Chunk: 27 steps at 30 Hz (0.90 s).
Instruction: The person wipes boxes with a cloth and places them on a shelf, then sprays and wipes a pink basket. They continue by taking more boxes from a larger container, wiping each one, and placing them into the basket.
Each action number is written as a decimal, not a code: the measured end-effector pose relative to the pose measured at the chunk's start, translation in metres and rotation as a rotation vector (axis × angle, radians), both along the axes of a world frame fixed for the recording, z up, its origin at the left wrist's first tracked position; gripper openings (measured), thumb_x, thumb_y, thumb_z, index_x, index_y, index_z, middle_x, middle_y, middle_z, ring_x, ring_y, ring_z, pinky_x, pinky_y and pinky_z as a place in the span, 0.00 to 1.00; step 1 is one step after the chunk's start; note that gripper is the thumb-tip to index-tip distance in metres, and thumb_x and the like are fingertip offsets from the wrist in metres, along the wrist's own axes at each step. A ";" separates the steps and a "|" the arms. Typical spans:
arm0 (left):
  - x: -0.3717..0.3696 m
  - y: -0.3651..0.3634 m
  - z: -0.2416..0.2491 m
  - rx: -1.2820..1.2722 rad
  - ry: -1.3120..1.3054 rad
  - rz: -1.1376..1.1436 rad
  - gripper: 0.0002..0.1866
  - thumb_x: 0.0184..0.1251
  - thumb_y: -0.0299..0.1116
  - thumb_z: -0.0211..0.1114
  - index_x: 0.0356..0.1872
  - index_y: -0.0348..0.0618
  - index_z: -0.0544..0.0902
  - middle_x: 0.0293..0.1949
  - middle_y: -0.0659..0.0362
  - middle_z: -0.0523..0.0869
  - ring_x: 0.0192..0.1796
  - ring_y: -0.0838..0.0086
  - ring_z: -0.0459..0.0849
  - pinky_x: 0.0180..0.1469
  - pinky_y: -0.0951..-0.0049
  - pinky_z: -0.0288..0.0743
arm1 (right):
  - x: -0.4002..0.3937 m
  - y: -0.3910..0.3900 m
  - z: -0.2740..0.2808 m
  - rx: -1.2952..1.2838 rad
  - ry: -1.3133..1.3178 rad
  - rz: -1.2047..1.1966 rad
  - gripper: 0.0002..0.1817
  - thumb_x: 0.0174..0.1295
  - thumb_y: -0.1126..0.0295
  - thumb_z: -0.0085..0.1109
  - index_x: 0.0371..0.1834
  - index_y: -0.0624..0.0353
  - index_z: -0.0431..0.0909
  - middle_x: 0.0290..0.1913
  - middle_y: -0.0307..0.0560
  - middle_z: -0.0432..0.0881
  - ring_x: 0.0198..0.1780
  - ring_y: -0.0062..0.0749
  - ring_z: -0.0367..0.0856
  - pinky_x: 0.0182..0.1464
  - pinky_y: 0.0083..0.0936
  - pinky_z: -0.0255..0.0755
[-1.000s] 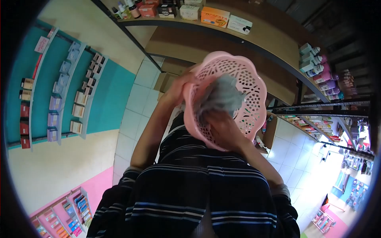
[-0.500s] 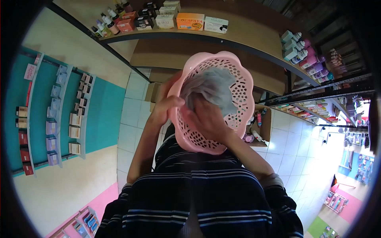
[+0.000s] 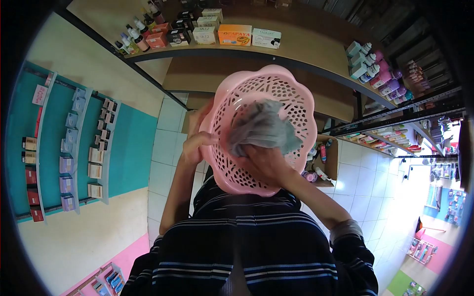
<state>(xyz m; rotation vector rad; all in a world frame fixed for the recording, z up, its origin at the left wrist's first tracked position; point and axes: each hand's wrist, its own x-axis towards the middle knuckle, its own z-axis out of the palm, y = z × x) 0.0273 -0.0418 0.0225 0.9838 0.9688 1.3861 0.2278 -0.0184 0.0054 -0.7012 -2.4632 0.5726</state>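
Observation:
A pink plastic basket (image 3: 229, 89) with a scalloped rim and cut-out holes is held up in front of my body, its open side tilted toward me. My left hand (image 3: 196, 143) grips its left rim, thumb over the edge and the other fingers behind the wall, partly hidden. Inside the basket, my right hand (image 3: 266, 165) is closed on a crumpled grey cloth (image 3: 261, 123) that lies against the basket's inner surface. The right fingertips are covered by the cloth.
Ahead is a brown shelf (image 3: 306, 39) with boxes, including an orange papaya box (image 3: 235, 35), and several bottles (image 3: 136, 37). A cardboard box (image 3: 330, 158) with bottles stands on the tiled floor (image 3: 355, 192). Wall racks (image 3: 69, 148) hold small boxes at left.
My right hand has bunched the cloth and moved it slightly lower within the basket, baring more of the basket's inside. The basket has shifted a little left in my left hand.

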 end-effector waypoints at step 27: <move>0.032 -0.002 0.009 0.048 0.016 -0.044 0.41 0.37 0.31 0.54 0.62 0.34 0.57 0.58 0.50 0.65 0.61 0.66 0.61 0.63 0.69 0.51 | -0.011 0.020 -0.004 -0.282 0.113 -0.243 0.15 0.55 0.69 0.50 0.42 0.68 0.68 0.37 0.62 0.72 0.38 0.56 0.73 0.39 0.39 0.68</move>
